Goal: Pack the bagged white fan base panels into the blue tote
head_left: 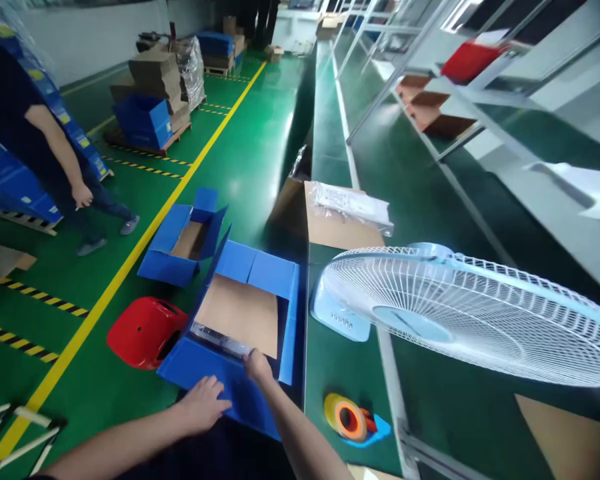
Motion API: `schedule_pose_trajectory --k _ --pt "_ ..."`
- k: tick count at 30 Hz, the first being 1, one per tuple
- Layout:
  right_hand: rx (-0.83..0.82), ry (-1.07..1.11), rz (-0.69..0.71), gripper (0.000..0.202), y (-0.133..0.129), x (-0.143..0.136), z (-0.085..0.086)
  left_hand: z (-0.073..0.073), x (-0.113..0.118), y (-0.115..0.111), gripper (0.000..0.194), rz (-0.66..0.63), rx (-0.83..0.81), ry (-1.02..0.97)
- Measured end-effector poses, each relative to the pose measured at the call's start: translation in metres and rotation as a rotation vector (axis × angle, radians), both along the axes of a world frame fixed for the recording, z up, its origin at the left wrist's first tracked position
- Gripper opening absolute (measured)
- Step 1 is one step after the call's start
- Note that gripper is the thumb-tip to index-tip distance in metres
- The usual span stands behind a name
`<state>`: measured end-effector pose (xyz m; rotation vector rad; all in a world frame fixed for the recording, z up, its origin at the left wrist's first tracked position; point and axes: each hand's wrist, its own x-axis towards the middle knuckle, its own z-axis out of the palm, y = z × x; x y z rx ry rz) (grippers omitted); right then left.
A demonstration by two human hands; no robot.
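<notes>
A large blue carton (275, 407) stands with its flaps up on the floor beside the workbench. Inside it lies a brown cardboard sheet (240, 310). My right hand (258, 368) is closed on the near right end of a long, narrow plastic-wrapped pack (220, 338), which lies along the sheet's near edge; what the wrap contains is unclear. My left hand (205, 401) rests at the carton's near flap, fingers stretched and holding nothing.
Left of the carton are a red plastic stool (143, 332) and a smaller open blue box (167, 233). On the workbench (330, 393) stand a light-blue fan (430, 320), tape rolls (347, 419) and another plastic-wrapped pack (353, 203). A person (55, 133) walks at left.
</notes>
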<state>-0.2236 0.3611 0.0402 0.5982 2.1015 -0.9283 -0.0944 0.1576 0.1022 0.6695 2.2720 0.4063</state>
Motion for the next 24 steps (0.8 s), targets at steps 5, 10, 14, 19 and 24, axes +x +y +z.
schedule_pose_trajectory --k 5,10,14,19,24 --pt "0.035 0.204 0.086 0.013 -0.004 0.007 0.008 0.005 0.002 -0.008 0.049 -0.017 0.027 0.044" --pt "-0.088 0.460 0.034 0.010 -0.015 0.038 0.037 0.013 -0.003 -0.022 0.066 -0.047 0.051 0.080" --pt "-0.130 0.678 -0.094 0.016 -0.014 0.091 0.070 0.018 -0.018 -0.029 0.075 -0.071 0.077 0.098" --pt "-0.093 0.690 -0.299 0.038 -0.010 0.180 0.090 0.014 -0.040 -0.036 0.084 -0.090 0.061 0.166" --pt "-0.062 0.528 -0.438 0.057 -0.020 0.274 0.081 0.010 -0.076 -0.041 0.081 -0.025 0.029 0.316"
